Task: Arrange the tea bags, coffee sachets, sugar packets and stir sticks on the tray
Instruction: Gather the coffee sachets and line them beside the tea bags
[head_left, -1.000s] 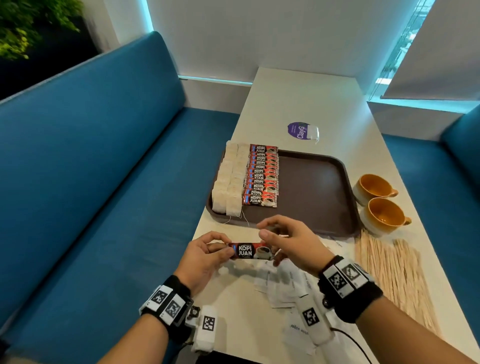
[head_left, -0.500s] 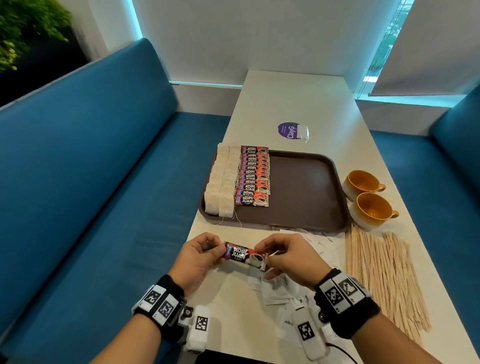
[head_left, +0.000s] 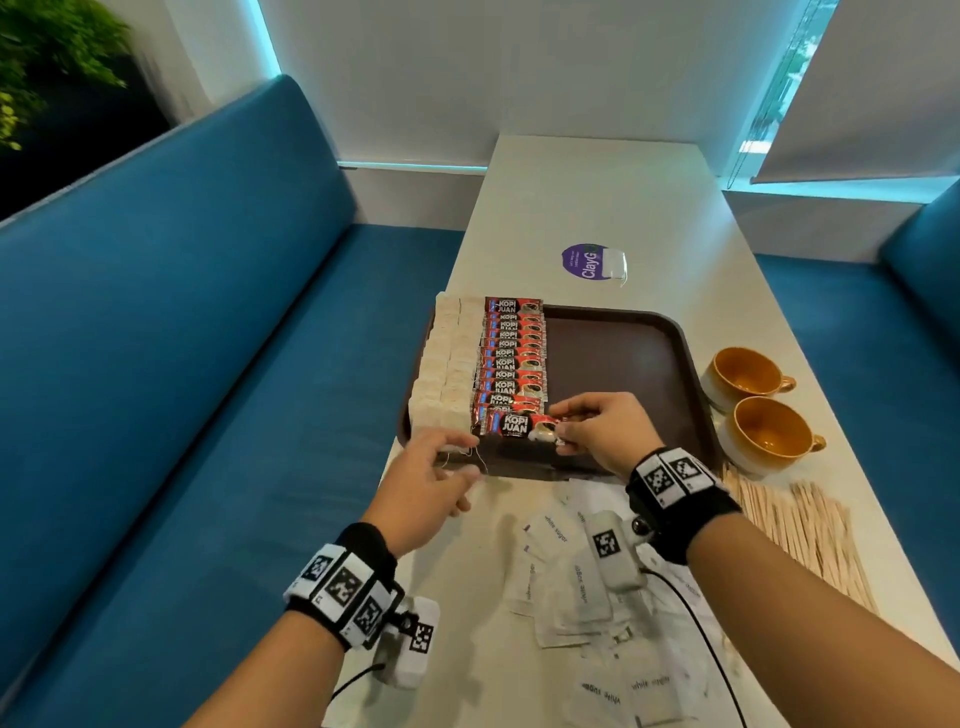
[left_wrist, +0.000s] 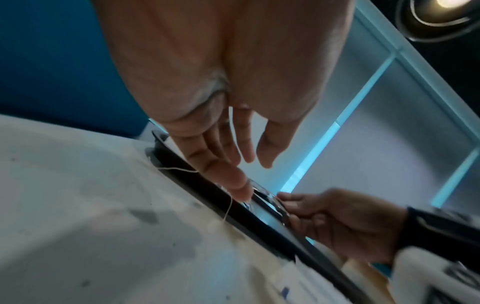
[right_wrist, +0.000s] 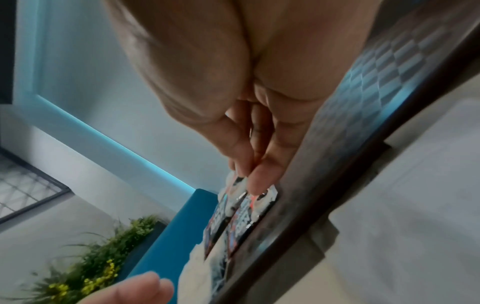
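Each red-and-black coffee sachet (head_left: 511, 364) in the row on the tray reads "KOPI JUAN". The white sugar packets (head_left: 553, 535) on the desk read "white sugar", and a round purple sticker (head_left: 582, 262) farther along says "ClayG".

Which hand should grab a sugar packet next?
The left hand, probably. It is open and holds nothing, near the tray's front edge, with the white sugar packets lying on the table close by. The right hand is busy pinching the coffee sachet onto the tray.
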